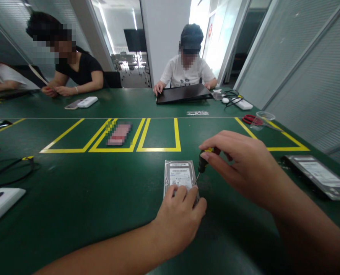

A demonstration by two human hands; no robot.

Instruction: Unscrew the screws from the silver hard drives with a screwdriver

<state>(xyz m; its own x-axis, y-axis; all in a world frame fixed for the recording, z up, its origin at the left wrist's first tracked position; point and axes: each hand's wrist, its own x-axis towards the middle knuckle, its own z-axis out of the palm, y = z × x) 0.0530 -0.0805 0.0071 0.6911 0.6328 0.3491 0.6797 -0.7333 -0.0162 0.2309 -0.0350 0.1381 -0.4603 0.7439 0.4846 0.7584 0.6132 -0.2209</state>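
A silver hard drive with a white label lies flat on the green table in front of me. My left hand grips its near end, fingers curled over the top and thumb at the right side, hiding that part. Between the thumb and fingers of my right hand is a screwdriver with a dark handle and a yellow end. It is tilted, and its tip meets the drive's right edge. Whether a screw sits under the tip is too small to tell.
A second hard drive lies at the right. Red-handled scissors and a clear plastic cup are farther back. A white device and black cables lie left. Across the table, a person handles a black panel; others sit left.
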